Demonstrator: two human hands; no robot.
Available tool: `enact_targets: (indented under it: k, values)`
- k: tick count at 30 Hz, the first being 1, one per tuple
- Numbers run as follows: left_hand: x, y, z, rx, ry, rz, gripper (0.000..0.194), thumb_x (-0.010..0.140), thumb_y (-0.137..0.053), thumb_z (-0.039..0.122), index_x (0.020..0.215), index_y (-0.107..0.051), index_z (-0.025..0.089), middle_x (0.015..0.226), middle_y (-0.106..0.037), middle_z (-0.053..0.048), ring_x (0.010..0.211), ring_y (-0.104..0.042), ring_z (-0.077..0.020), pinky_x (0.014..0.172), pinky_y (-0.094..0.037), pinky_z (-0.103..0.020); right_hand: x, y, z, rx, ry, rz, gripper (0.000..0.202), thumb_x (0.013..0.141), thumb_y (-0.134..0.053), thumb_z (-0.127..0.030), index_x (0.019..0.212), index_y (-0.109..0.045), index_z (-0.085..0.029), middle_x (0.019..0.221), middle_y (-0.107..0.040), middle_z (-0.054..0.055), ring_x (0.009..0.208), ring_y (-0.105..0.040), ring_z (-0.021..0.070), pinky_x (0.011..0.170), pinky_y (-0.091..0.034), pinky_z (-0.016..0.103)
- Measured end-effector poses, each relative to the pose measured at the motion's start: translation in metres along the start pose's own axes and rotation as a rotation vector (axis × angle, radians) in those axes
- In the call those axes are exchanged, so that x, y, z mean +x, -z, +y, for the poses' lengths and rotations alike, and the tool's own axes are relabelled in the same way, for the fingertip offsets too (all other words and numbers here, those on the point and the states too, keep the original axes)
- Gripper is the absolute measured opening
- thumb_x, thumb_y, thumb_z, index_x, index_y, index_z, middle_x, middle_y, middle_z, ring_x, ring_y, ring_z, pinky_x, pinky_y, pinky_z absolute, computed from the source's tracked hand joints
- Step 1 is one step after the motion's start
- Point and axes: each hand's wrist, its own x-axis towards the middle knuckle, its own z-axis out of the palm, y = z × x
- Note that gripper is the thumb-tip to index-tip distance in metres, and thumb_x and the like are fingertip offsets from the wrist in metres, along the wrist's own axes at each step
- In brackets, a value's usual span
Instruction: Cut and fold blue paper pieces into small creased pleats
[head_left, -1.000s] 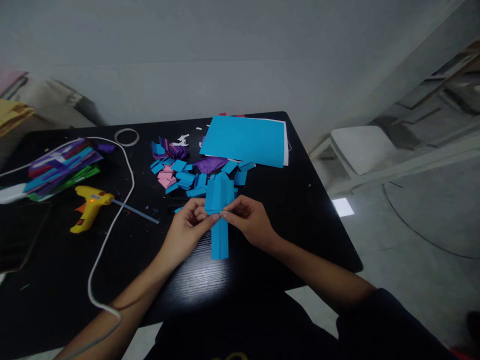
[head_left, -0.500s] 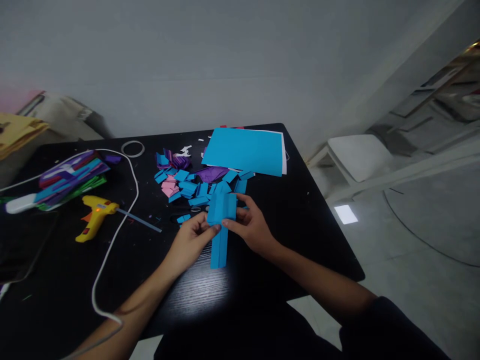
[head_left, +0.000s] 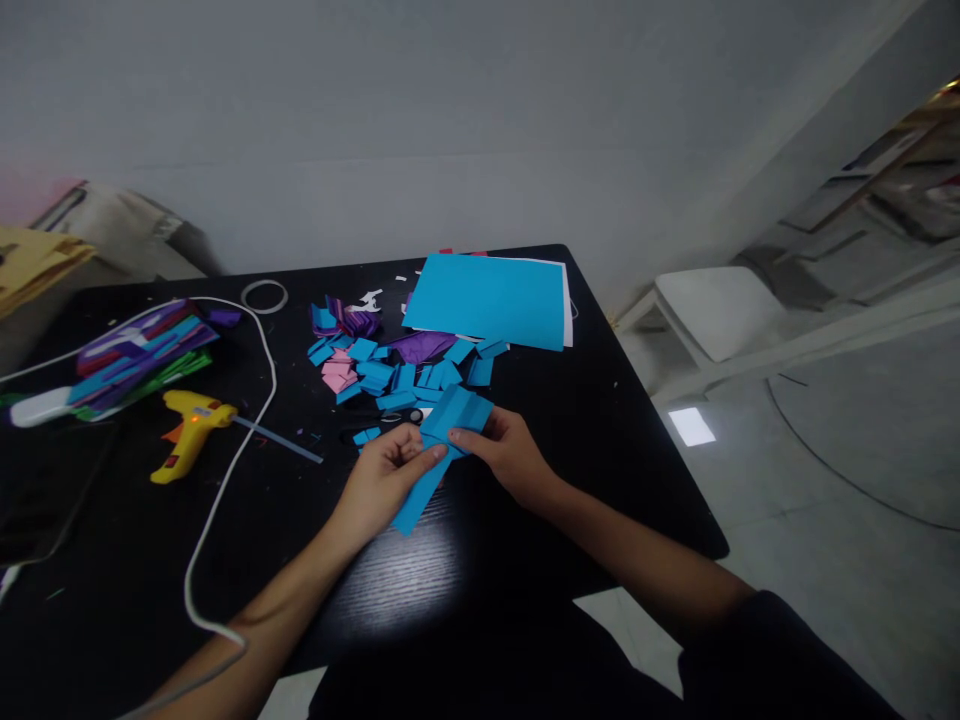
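Between both hands is a folded blue paper piece (head_left: 457,415), with a long blue strip (head_left: 420,495) slanting down to the left below it. My left hand (head_left: 391,475) pinches its lower left side, thumb on top. On the right side, my right hand (head_left: 510,455) grips it with the thumb across the front; its other fingers are mostly hidden behind the paper. Just beyond the hands lie small folded blue pieces (head_left: 375,375), pink pieces (head_left: 339,372) and purple pieces (head_left: 360,322). Scissors (head_left: 409,415) lie partly hidden beside my left hand.
A yellow glue gun (head_left: 193,430) with a glue stick lies left on the black table (head_left: 600,460), near a white cable (head_left: 225,480) that runs over my left forearm. Blue sheets (head_left: 491,300) lie at the back. A white stool (head_left: 720,310) stands right.
The held blue paper has turned clockwise, its top now leaning right and the strip's lower end swung left. More of the scissors shows. Both hands keep their hold.
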Motion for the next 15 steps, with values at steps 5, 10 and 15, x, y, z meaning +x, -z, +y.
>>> enact_targets:
  k: [5, 10, 15]
  values:
    - [0.0019, 0.0063, -0.0037, 0.078, 0.003, 0.017, 0.047, 0.073, -0.085, 0.051, 0.066, -0.052, 0.018, 0.055, -0.054, 0.005, 0.048, -0.047, -0.009, 0.047, -0.036, -0.02, 0.0001, -0.0006, -0.0008, -0.024, 0.041, 0.004, 0.027, 0.074, -0.085, -0.036, 0.092, -0.076, -0.019, 0.093, -0.08, 0.004, 0.089, -0.075, 0.024, 0.09, -0.059, 0.041]
    - [0.0034, 0.007, -0.003, 0.097, -0.01, 0.016, 0.049, 0.071, -0.086, 0.049, 0.063, -0.048, 0.019, 0.054, -0.046, 0.007, 0.048, -0.04, -0.0075, 0.048, -0.032, -0.02, -0.0001, -0.0001, -0.0005, -0.042, 0.053, 0.02, 0.027, 0.073, -0.085, -0.037, 0.091, -0.076, -0.019, 0.091, -0.08, 0.003, 0.087, -0.075, 0.0237, 0.088, -0.059, 0.04]
    - [0.0043, 0.008, -0.0036, 0.115, -0.007, 0.01, 0.048, 0.071, -0.086, 0.048, 0.062, -0.048, 0.018, 0.057, -0.044, 0.007, 0.05, -0.037, -0.0074, 0.049, -0.031, -0.02, -0.0012, -0.0003, -0.0005, -0.08, 0.068, 0.028, 0.025, 0.075, -0.084, -0.037, 0.089, -0.076, -0.019, 0.091, -0.08, 0.004, 0.087, -0.075, 0.0235, 0.086, -0.06, 0.04]
